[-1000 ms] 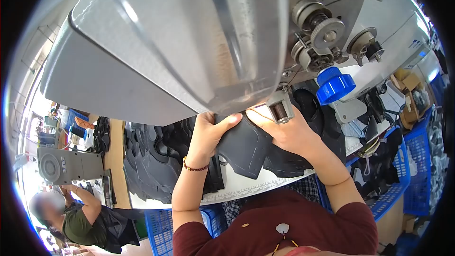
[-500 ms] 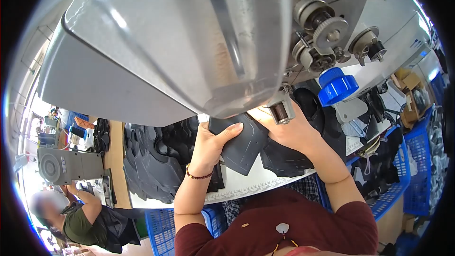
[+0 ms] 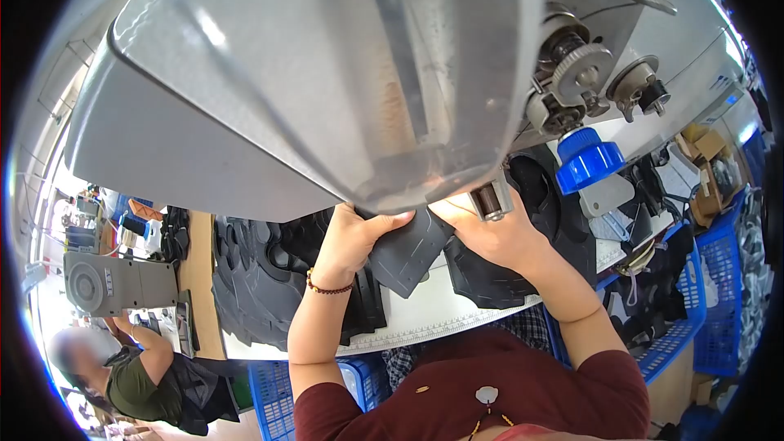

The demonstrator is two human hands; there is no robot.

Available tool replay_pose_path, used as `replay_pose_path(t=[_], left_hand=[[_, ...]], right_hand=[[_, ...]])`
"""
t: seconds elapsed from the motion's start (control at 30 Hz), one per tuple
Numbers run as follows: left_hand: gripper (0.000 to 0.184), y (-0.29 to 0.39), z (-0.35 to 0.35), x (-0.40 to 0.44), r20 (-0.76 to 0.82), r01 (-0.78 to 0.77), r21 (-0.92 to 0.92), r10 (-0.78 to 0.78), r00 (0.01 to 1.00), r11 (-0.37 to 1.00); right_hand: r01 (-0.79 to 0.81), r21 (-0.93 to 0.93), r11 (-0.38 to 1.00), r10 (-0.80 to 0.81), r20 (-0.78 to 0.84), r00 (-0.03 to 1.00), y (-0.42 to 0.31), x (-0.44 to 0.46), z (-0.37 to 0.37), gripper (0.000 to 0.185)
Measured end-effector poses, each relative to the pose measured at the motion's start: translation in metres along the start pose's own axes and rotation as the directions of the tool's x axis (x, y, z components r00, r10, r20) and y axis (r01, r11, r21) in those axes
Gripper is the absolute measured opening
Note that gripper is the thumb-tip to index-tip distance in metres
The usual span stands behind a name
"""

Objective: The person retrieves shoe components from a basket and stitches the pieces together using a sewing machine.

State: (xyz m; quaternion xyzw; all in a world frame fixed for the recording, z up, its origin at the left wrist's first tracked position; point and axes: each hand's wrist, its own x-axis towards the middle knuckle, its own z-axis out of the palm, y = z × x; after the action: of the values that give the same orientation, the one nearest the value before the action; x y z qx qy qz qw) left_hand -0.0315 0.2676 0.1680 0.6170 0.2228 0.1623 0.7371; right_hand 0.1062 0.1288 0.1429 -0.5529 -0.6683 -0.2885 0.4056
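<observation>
My left hand [image 3: 349, 241] grips a dark grey shoe-upper piece [image 3: 408, 255], the thumb lying across its top. Short pale lines mark the piece, and its pointed end hangs toward me. At its right edge is my right hand [image 3: 494, 233], partly behind the sewing machine's head; most of its fingers are hidden. The machine's clear guard [image 3: 441, 139] and metal presser end [image 3: 492, 200] stand right above my hands, covering the piece's far side. A similar dark piece [image 3: 490, 282] lies below my right hand.
Stacks of dark upper pieces [image 3: 253, 286] lie on the left of the white worktable [image 3: 433, 318]. A blue knob [image 3: 586, 163] sticks out from the machine. Blue crates [image 3: 719, 294] stand at the right. Another person [image 3: 147, 367] works at a machine on the far left.
The left hand and the piece have shifted slightly away from me, further under the machine head. My view has moved a little, so the machine parts appear further right.
</observation>
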Motion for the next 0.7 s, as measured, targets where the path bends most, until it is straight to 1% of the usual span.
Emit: replay_pose_path(t=[0.1,0.23,0.3,0.4,0.5,0.6,0.7], left_hand=[[0.028,-0.001,0.001,0.002,-0.019,-0.05,0.005,0.05,0.999,0.999],[0.03,0.004,0.0,0.002,-0.004,-0.034,0.008,0.034,0.999,0.999],[0.031,0.004,-0.003,0.003,0.002,-0.027,0.034,0.027,1.0,0.999],[0.031,0.008,-0.006,0.009,0.057,0.001,-0.009,-0.001,0.998,1.0],[0.03,0.009,-0.013,0.017,0.124,-0.11,0.132,0.094,0.988,0.985],[0.033,0.022,-0.01,0.017,0.187,-0.036,0.116,0.014,0.982,0.993],[0.033,0.018,-0.015,0.025,0.162,-0.06,0.151,0.035,0.986,0.987]], right_hand=[[-0.001,-0.004,1.0,0.001,-0.01,1.0,0.0,0.0,0.001,0.017],[-0.022,0.009,1.0,0.022,-0.031,0.999,-0.004,-0.002,-0.004,0.017],[0.0,-0.017,1.0,-0.001,-0.056,0.998,-0.003,-0.003,-0.001,0.017],[-0.002,-0.033,0.999,0.0,-0.053,0.999,-0.006,-0.003,-0.001,0.021],[-0.014,-0.066,0.998,0.012,-0.025,1.0,-0.01,-0.001,-0.002,0.024],[-0.03,-0.096,0.995,0.031,0.002,1.0,-0.014,-0.001,-0.002,0.025],[-0.046,-0.133,0.99,0.048,0.013,0.999,-0.014,-0.003,0.001,0.026]])
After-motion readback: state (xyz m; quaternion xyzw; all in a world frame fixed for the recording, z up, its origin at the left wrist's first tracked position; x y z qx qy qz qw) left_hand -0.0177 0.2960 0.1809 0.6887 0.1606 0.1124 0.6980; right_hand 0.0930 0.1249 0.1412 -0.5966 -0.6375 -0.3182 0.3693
